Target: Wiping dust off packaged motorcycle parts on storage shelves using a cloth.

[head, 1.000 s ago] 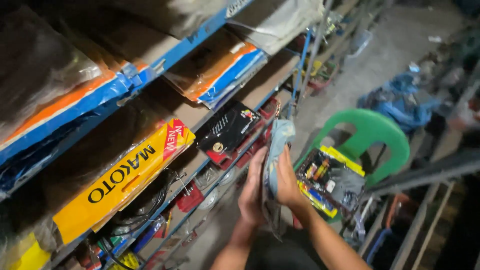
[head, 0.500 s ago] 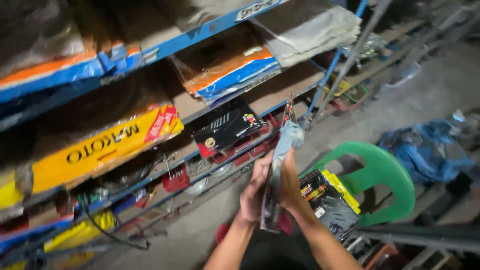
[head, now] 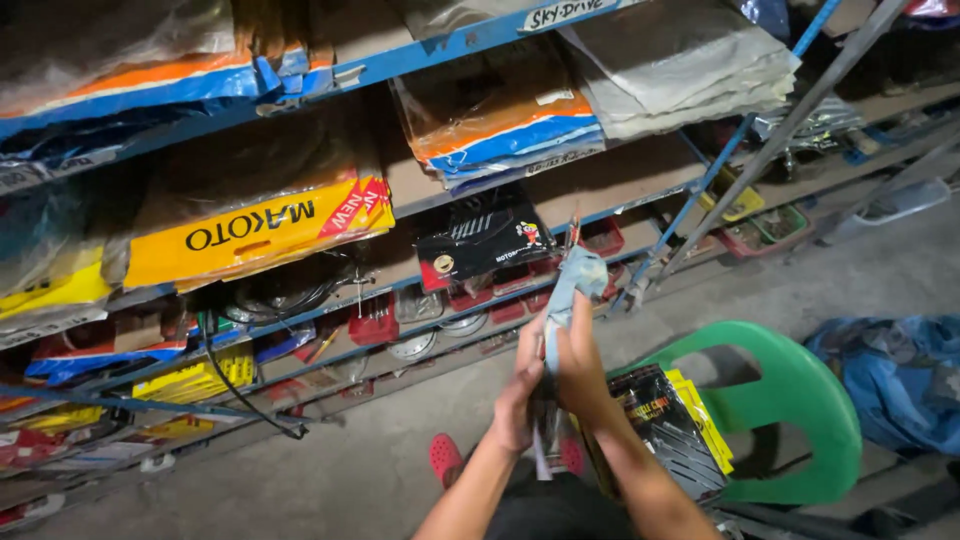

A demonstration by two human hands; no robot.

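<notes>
Both my hands are pressed together around a long, thin grey-blue packet [head: 572, 280] that stands upright in front of me. My left hand [head: 519, 388] grips its lower part from the left. My right hand [head: 579, 368] grips it from the right, a little higher. The packet's top sticks out above my fingers, in front of the blue shelf rack [head: 470, 40]. Its lower end [head: 541, 455] hangs below my hands. A black flat package [head: 482, 235] lies on the shelf just behind the packet.
A green plastic chair [head: 800, 400] stands at my right with black and yellow packages [head: 672, 425] stacked on it. Shelves hold yellow, orange and blue flat packs [head: 255, 228]. A blue cloth heap [head: 900, 370] lies on the concrete floor. My red shoe [head: 445, 458] shows below.
The view has swung left and down, so the shelves fill more of the picture. My hands stay clasped on the packet and have slid slightly lower on it.
</notes>
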